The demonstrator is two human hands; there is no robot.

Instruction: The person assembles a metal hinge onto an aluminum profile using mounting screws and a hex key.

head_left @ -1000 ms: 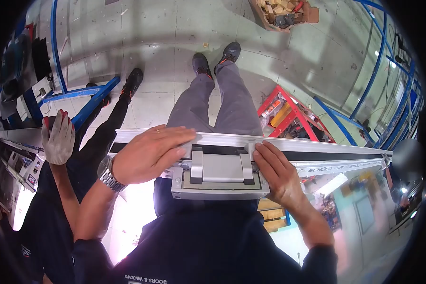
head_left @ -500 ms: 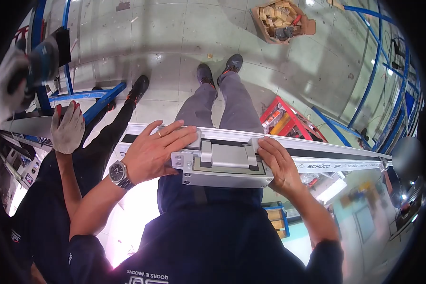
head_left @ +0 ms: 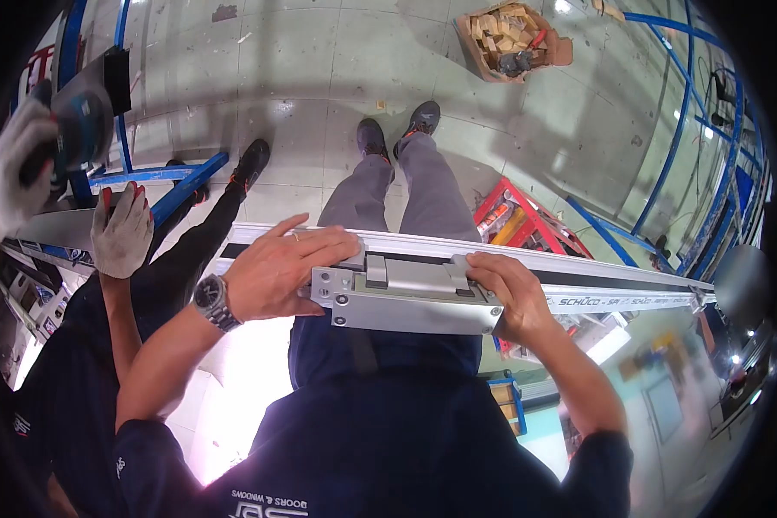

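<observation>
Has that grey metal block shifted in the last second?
Yes. The grey metal block has tipped toward the long rail, its screwed side now showing.

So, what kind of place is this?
Probably a window and door workshop: a long aluminium profile, blue racks on a concrete floor, and a co-worker's power tool.

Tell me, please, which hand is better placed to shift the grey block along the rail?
Probably the right hand: it curls around the end of the grey block, while the left hand lies flat on the rail.
</observation>
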